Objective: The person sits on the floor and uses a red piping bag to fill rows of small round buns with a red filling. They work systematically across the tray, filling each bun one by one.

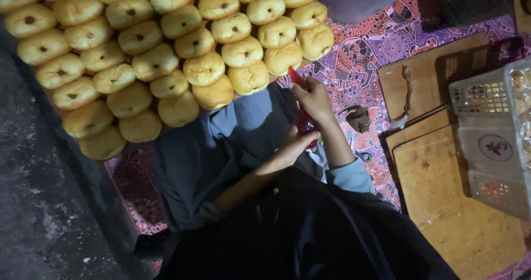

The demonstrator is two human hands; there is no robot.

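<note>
Both hands, left (293,147) and right (315,100), clasp a red bag (303,119), probably soft and slippery, best gripped near its tip, beside the buns (166,53).

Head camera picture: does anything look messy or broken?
Mostly tidy. The round golden buns sit in neat rows. Only the flat brown wooden boards look worn, with dark stains, and one has a ragged crack. Both hands hold something red.

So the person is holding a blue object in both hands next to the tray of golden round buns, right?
Not quite: the head view shows the object held in both hands is red, not blue. The left hand and right hand grip it beside the tray of golden round buns.
</note>
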